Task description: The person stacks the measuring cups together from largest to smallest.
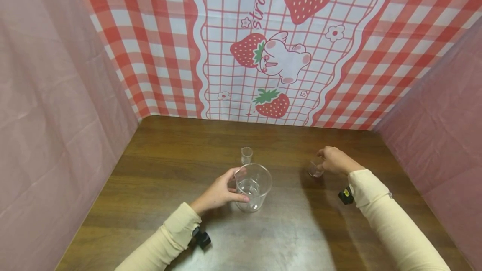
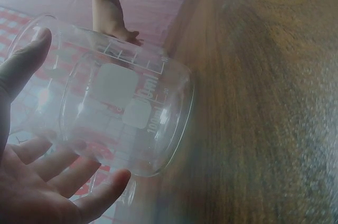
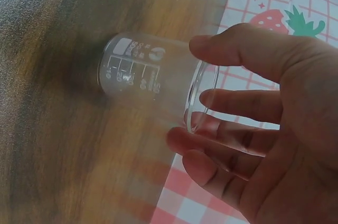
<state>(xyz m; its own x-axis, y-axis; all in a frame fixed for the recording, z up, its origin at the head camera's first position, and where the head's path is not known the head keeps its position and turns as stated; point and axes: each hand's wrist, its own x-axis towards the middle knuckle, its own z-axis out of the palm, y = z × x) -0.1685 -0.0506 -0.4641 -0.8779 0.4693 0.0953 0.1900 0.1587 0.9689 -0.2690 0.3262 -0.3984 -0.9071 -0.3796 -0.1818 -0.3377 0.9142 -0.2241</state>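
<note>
My left hand [image 1: 218,191] grips a large clear glass beaker [image 1: 265,179] by its side, thumb and fingers curved around the wall. Nested within it is a smaller beaker [image 1: 249,188]; white volume markings show through the glass in the left wrist view. Out to the right, my right hand [image 1: 335,160] holds a small beaker [image 3: 148,71] near its rim, between the thumb and fingers. That beaker stands upright on the table and bears white graduation marks. Just behind the large beaker is another tiny glass beaker [image 1: 246,156], standing apart from both hands.
The brown wooden table [image 1: 169,154] bears all the glassware. At its back edge hangs a red-and-white checked cloth [image 1: 169,53] with strawberries. Pink curtains [image 1: 56,95] flank both sides. Each wrist carries a small black camera [image 1: 203,239].
</note>
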